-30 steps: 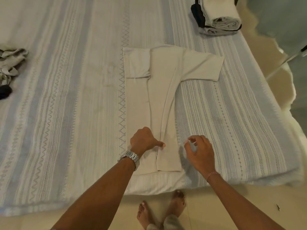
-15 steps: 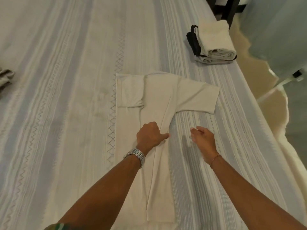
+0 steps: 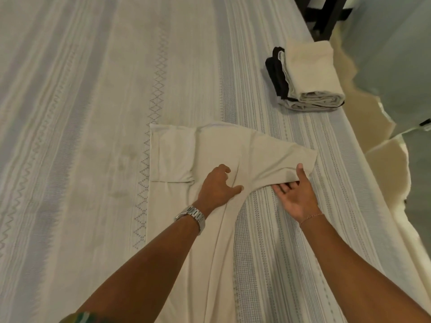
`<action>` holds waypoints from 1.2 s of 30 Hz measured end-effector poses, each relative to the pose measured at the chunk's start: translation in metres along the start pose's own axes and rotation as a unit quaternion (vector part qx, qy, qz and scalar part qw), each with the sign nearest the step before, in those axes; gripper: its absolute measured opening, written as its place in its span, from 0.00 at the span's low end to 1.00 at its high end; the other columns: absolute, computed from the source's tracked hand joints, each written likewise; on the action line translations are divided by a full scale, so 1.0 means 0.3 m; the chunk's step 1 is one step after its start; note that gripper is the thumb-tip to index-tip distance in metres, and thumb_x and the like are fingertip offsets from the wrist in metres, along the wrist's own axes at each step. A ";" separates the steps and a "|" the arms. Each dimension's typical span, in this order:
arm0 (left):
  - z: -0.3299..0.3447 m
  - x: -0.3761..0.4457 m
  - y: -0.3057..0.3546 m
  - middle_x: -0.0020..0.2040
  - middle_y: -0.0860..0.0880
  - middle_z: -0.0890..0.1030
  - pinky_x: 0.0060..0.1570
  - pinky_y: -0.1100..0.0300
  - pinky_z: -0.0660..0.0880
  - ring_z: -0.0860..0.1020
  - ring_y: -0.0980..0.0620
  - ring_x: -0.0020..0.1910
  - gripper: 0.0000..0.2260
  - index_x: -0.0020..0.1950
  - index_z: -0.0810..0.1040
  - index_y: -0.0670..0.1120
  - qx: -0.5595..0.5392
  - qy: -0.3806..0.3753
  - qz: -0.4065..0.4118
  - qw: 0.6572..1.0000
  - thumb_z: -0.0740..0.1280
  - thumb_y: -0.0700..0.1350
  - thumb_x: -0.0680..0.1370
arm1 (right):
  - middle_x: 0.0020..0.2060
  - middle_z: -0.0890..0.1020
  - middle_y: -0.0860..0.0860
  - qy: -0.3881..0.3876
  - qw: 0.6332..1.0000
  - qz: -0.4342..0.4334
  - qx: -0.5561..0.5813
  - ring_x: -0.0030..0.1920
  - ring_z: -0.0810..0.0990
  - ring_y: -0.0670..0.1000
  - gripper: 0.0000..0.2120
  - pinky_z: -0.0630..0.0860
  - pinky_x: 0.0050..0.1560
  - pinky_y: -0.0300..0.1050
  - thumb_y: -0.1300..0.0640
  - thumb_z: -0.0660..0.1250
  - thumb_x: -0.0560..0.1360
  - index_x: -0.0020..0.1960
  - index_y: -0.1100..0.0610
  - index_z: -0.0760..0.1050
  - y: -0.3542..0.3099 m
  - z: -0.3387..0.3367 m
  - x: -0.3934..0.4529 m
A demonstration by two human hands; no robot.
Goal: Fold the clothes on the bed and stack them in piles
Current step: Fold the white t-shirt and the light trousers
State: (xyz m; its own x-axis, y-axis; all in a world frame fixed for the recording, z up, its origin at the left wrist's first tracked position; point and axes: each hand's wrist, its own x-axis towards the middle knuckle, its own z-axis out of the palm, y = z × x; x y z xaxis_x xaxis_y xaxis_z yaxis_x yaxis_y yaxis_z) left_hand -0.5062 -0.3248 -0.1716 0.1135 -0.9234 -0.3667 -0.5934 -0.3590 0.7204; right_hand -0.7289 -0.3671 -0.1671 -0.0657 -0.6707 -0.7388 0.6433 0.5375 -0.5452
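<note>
A beige T-shirt (image 3: 224, 148) lies flat on the striped bedspread (image 3: 93, 113), its left side folded in over the body. My left hand (image 3: 218, 185) presses down on the shirt at the armpit of the right sleeve, fingers loosely spread. My right hand (image 3: 295, 190) is palm up, its fingers slid under the lower edge of the right sleeve (image 3: 279, 159) and its thumb on top, pinching the sleeve near the cuff. A pile of folded clothes (image 3: 307, 75), beige on top with black and grey beneath, sits at the bed's far right edge.
The bed's right edge runs diagonally down the right side, with tan floor (image 3: 349, 106) beyond it. A pale blue-grey surface (image 3: 391, 54) stands at the upper right, and dark furniture legs (image 3: 326, 15) are at the top.
Both hands moved up the shirt from its hem to the right sleeve. My right hand turned palm up and took hold of the sleeve edge. The view moved forward over the bed.
</note>
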 end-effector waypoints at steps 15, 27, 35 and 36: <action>-0.235 0.263 0.295 0.48 0.40 0.86 0.47 0.51 0.83 0.86 0.44 0.45 0.24 0.55 0.82 0.36 -0.354 -0.027 -0.119 0.927 0.77 0.56 0.74 | 0.62 0.79 0.41 -0.288 0.767 -0.313 -0.480 0.52 0.79 0.34 0.07 0.76 0.51 0.34 0.55 0.63 0.84 0.61 0.49 0.75 0.141 0.391 -0.115; -0.494 0.286 0.030 0.52 0.44 0.86 0.58 0.43 0.81 0.84 0.42 0.54 0.06 0.53 0.85 0.45 -0.361 0.094 -0.154 0.915 0.69 0.43 0.81 | 0.74 0.72 0.51 -0.184 0.707 -0.344 -0.590 0.74 0.69 0.46 0.21 0.65 0.76 0.46 0.66 0.60 0.83 0.75 0.57 0.69 0.246 0.230 0.004; -0.553 0.229 -0.077 0.52 0.44 0.87 0.57 0.45 0.81 0.84 0.43 0.54 0.06 0.55 0.85 0.46 -0.396 0.103 -0.159 0.898 0.69 0.44 0.82 | 0.77 0.67 0.59 -0.187 0.569 -0.375 -0.708 0.78 0.64 0.56 0.22 0.60 0.77 0.44 0.57 0.62 0.84 0.77 0.61 0.67 0.369 0.246 0.012; -0.554 0.223 -0.089 0.52 0.44 0.86 0.57 0.45 0.81 0.84 0.44 0.54 0.06 0.54 0.85 0.46 -0.403 0.106 -0.160 0.895 0.69 0.44 0.82 | 0.76 0.67 0.61 -0.177 0.555 -0.380 -0.718 0.77 0.65 0.59 0.22 0.63 0.77 0.49 0.56 0.62 0.84 0.76 0.61 0.68 0.382 0.253 0.015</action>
State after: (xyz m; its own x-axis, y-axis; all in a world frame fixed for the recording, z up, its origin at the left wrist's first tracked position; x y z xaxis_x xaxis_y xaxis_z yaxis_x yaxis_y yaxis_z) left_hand -0.3503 -0.3995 -0.1177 0.3751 -0.7294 -0.5721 0.2547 -0.5123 0.8202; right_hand -0.5976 -0.3474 -0.2027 0.4152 -0.9050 -0.0926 -0.7570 -0.2873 -0.5869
